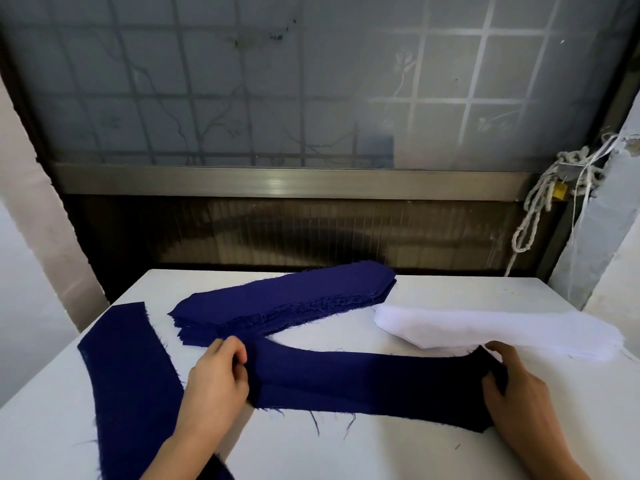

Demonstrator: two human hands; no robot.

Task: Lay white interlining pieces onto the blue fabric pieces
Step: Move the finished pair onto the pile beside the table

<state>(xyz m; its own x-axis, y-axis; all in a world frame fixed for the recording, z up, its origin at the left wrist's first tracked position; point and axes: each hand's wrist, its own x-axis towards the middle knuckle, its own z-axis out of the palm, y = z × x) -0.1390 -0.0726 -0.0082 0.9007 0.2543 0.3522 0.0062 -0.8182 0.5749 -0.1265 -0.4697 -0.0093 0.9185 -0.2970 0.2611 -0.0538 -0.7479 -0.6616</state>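
White table (346, 445) fills the near view. Left hand (214, 379) pinches the left end of 1 blue fabric piece (363, 379); right hand (516, 393) grips its right end, fingers curled over the edge. Piece lies across the table between both hands. 1 more blue strip (128, 368) lies flat at left. Behind the left hand: stack of blue pieces (287, 299). Just behind the right hand: white interlining stack (485, 327). At the back: frosted window (277, 81), knotted rope (540, 202) at right.
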